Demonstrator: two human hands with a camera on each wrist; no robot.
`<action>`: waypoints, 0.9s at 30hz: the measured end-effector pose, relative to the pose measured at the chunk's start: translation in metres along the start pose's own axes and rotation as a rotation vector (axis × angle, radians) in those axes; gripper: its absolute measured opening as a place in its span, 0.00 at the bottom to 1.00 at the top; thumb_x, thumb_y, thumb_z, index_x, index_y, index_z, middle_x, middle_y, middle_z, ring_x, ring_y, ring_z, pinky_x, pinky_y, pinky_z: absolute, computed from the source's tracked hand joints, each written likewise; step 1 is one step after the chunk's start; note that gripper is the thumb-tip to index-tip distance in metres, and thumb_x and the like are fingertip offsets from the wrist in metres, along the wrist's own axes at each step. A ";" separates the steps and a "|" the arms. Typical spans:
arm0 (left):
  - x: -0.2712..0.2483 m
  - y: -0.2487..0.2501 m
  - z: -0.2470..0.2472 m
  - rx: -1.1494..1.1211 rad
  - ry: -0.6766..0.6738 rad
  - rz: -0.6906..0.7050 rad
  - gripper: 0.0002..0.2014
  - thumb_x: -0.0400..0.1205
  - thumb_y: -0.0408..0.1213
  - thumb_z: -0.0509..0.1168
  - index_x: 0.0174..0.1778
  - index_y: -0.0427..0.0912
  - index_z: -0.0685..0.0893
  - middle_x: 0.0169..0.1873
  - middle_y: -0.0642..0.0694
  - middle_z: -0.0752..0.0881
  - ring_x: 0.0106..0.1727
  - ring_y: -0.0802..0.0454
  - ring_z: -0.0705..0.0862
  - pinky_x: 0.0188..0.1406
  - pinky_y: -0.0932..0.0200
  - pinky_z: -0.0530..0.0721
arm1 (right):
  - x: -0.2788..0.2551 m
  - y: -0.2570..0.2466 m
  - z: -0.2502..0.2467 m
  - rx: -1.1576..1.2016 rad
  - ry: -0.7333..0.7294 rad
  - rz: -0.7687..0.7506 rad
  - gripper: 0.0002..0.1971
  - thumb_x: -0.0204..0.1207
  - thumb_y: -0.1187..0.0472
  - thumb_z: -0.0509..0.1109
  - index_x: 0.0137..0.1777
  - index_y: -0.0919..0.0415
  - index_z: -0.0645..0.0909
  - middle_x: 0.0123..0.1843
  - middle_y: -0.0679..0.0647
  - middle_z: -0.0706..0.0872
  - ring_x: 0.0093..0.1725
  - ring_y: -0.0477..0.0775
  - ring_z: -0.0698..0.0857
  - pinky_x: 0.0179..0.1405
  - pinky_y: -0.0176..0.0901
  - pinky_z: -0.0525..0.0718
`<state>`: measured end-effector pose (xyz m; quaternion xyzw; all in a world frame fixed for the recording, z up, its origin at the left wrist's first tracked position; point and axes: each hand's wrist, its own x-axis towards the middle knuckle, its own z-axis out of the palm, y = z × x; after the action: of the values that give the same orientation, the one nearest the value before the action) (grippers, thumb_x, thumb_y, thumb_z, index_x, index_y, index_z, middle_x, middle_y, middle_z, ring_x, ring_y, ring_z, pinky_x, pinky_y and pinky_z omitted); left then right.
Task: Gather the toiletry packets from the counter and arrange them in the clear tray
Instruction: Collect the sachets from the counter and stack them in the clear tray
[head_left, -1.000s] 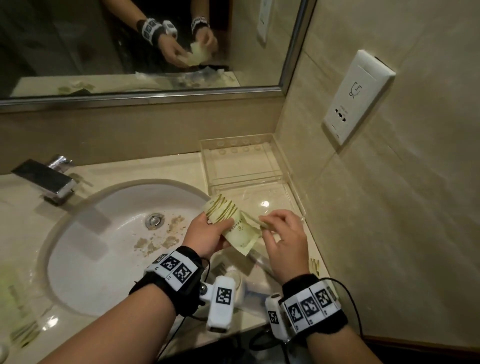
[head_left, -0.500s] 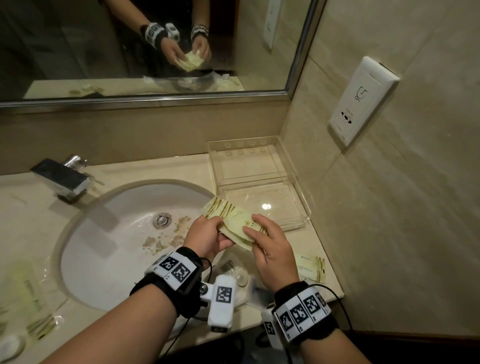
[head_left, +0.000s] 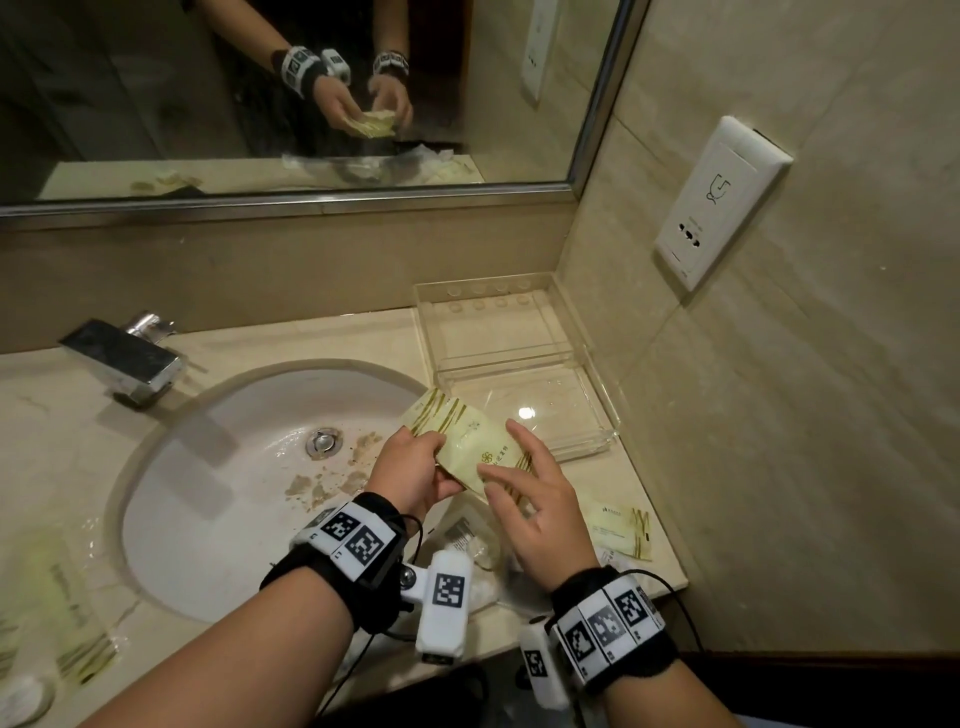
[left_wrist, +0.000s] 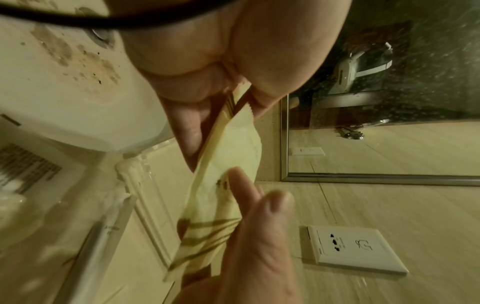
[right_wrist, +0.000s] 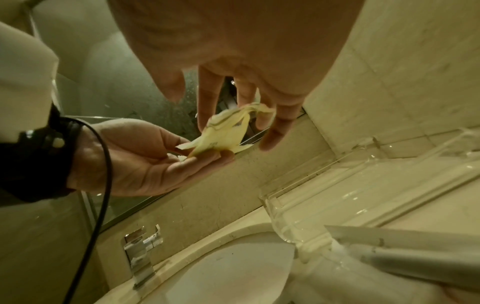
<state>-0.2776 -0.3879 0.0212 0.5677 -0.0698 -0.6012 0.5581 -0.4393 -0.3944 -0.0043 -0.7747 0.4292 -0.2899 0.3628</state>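
Yellow packets (head_left: 470, 441) in left hand (head_left: 410, 470)

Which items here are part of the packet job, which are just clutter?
Job:
- packets in left hand, right hand touching them
- clear tray
- packet on counter

Clutter:
- faucet
- sink
- wall socket
- mirror

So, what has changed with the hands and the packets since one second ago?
The right hand let go of the packets; its fingers are now spread beside them. The left hand still holds the packets above the sink's edge. The clear tray still holds no packets, and one packet stays on the counter.
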 end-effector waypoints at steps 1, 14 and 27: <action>0.000 -0.001 0.000 0.011 -0.005 0.001 0.09 0.84 0.25 0.56 0.58 0.34 0.77 0.42 0.34 0.90 0.39 0.39 0.92 0.45 0.41 0.90 | 0.001 -0.002 0.000 0.007 0.023 0.018 0.13 0.77 0.50 0.67 0.57 0.50 0.87 0.80 0.41 0.66 0.76 0.27 0.61 0.71 0.21 0.57; -0.002 0.001 -0.006 0.080 -0.052 0.048 0.11 0.84 0.29 0.59 0.63 0.36 0.78 0.50 0.37 0.89 0.47 0.40 0.91 0.46 0.43 0.91 | 0.013 -0.020 -0.005 0.361 0.176 0.419 0.18 0.68 0.64 0.80 0.54 0.52 0.79 0.51 0.47 0.85 0.47 0.41 0.85 0.40 0.27 0.83; 0.005 -0.012 -0.013 0.267 -0.048 0.153 0.13 0.76 0.25 0.72 0.52 0.41 0.80 0.52 0.38 0.90 0.52 0.41 0.90 0.52 0.40 0.89 | 0.007 0.027 -0.044 0.035 0.195 0.608 0.06 0.79 0.55 0.68 0.53 0.54 0.81 0.53 0.48 0.85 0.53 0.51 0.85 0.49 0.41 0.82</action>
<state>-0.2733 -0.3801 0.0053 0.6153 -0.2055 -0.5557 0.5200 -0.4816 -0.4243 -0.0001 -0.5734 0.6686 -0.2483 0.4032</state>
